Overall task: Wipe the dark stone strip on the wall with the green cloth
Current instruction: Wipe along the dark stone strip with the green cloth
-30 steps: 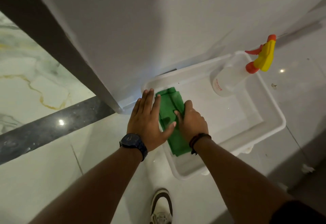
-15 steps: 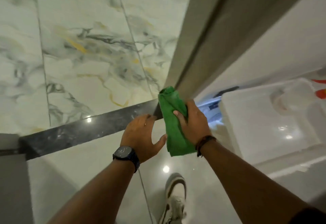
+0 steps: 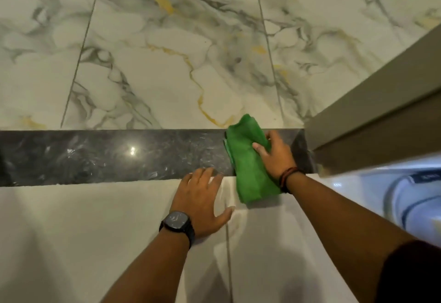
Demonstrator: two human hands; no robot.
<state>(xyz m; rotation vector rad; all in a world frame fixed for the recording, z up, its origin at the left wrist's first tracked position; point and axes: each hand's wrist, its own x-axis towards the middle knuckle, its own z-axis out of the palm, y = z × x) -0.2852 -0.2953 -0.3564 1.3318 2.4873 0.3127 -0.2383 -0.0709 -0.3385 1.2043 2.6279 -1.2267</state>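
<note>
A dark polished stone strip (image 3: 114,157) runs left to right across the marble wall. My right hand (image 3: 274,154) presses a folded green cloth (image 3: 250,166) flat against the strip's right end, close to the corner; the cloth hangs down past the strip's lower edge. My left hand (image 3: 202,197), with a black watch on the wrist, lies flat with fingers spread on the pale tile just below the strip, its fingertips at the strip's lower edge, left of the cloth.
White marble tiles (image 3: 167,63) with grey and gold veins fill the wall above the strip. A grey-brown frame (image 3: 372,116) juts out at the right corner. A blurred white tub (image 3: 405,195) sits low at the right.
The view swung from the white tub to the wall. My right hand carried the green cloth from the tub onto the strip's right end. My left hand settled flat on the tile below.
</note>
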